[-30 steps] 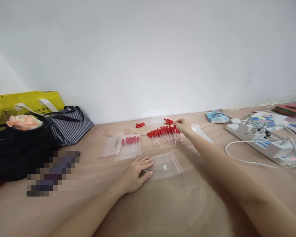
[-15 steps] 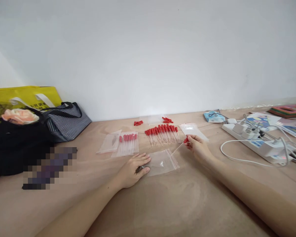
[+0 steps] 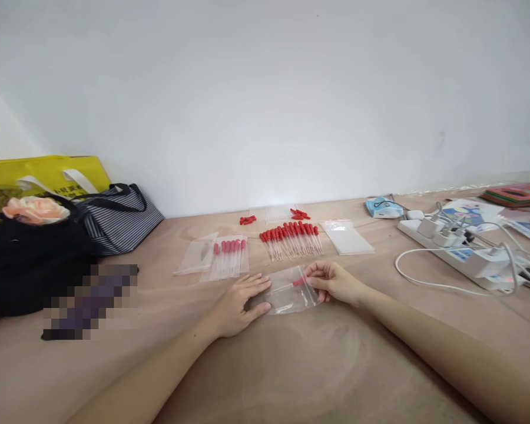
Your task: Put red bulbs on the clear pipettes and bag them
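A clear zip bag (image 3: 287, 299) lies flat on the table, its zip end to the right. My left hand (image 3: 242, 301) rests on the bag's left end, fingers spread. At the mouth, my right hand (image 3: 329, 282) pinches a red-capped dropper (image 3: 298, 282), whose clear stem lies inside the bag. Behind is a row of red-capped droppers (image 3: 289, 232). To the left, a filled bag (image 3: 229, 259) shows several droppers, beside a flat bag (image 3: 196, 254). A stack of bags (image 3: 348, 237) lies behind my right hand.
Loose red caps (image 3: 248, 220) lie near the wall, with more red caps (image 3: 300, 214) to their right. A power strip (image 3: 459, 253) with cables and a blue mask (image 3: 383, 207) are at right. Left stand a black bag (image 3: 30, 265) and a striped bag (image 3: 119, 221).
My right hand has moved left and nearer, bringing the dropper from outside the bag into its mouth. My left hand has stayed nearly in place.
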{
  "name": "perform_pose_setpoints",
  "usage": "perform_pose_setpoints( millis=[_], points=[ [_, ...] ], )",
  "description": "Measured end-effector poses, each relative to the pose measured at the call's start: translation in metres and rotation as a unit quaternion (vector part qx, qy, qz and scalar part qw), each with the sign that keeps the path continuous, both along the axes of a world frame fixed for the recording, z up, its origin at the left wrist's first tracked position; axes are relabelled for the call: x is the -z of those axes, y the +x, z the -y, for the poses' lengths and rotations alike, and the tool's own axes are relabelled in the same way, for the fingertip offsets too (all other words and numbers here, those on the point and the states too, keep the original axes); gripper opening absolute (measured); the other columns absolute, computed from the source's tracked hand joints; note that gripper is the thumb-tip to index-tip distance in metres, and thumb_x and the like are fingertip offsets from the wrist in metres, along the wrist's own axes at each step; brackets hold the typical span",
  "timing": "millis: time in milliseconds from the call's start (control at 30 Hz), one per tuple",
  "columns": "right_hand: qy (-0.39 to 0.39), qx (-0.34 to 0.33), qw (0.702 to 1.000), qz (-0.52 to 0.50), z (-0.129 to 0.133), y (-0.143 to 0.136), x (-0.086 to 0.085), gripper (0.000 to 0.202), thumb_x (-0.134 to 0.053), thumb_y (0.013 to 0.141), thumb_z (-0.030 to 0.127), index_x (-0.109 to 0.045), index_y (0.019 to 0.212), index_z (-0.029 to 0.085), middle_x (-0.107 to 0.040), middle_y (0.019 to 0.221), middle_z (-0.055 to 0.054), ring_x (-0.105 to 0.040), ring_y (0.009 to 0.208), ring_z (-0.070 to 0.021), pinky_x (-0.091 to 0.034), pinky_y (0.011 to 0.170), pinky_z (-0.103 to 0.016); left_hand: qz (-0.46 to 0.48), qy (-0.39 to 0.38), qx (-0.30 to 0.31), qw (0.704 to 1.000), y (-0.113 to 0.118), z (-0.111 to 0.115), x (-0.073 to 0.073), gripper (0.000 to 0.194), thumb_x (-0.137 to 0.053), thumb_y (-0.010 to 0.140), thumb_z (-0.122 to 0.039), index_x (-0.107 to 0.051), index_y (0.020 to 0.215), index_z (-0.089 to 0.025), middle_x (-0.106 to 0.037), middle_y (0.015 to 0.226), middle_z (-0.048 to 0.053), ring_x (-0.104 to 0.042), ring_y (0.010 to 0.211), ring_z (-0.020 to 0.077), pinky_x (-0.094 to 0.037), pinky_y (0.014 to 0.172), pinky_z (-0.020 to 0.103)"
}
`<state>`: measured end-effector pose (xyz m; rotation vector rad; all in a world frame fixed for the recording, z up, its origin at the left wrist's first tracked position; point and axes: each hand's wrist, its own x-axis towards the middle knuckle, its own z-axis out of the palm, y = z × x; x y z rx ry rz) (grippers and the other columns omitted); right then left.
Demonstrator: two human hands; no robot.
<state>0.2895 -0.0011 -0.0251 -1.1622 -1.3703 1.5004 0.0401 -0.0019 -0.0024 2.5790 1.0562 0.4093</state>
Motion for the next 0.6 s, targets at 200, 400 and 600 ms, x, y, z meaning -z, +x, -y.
perform_pose_setpoints(
  millis=[200, 400, 600],
  points=[
    [0.063, -0.029, 0.994, 0.087, -0.0013, -0.006, 0.0055, 0.028, -0.066, 0.06, 0.04, -0.061, 0.066, 0.013, -0.054, 0.055, 0.003, -0.044, 0.041, -0.0055, -0.037, 0.04, -0.019, -0.009, -0.002, 0.007, 1.0, -0.0001, -0.0001, -0.0005, 0.042, -0.044, 0.083, -0.039, -0.045, 0.122, -0.023, -0.045, 0.127, 0.004, -0.034, 0.122, 0.0196, -0.025, 0.102, 0.042],
    [0.245, -0.017, 0.945, 0.219, 0.0009, -0.0069, 0.0002, 0.022, -0.052, 0.075, 0.033, -0.069, 0.073, 0.019, -0.061, 0.074, -0.001, -0.053, 0.065, -0.0111, -0.04, 0.059, -0.021, -0.013, -0.002, 0.007, 1.0, -0.0003, 0.0003, -0.0018, 0.041, -0.044, 0.083, -0.039, -0.045, 0.121, -0.023, -0.046, 0.127, 0.005, -0.035, 0.121, 0.0202, -0.024, 0.102, 0.043],
    [0.215, 0.058, 0.949, 0.222, -0.0004, -0.0107, 0.0084, 0.024, -0.051, 0.074, 0.034, -0.068, 0.072, 0.017, -0.062, 0.062, 0.0, -0.053, 0.053, -0.0111, -0.038, 0.048, -0.02, 0.013, 0.032, -0.003, 0.999, -0.0035, 0.0011, -0.0002, 0.032, -0.048, 0.081, -0.036, -0.055, 0.109, -0.022, -0.048, 0.124, 0.006, -0.039, 0.118, 0.0218, -0.032, 0.097, 0.04]
  ],
)
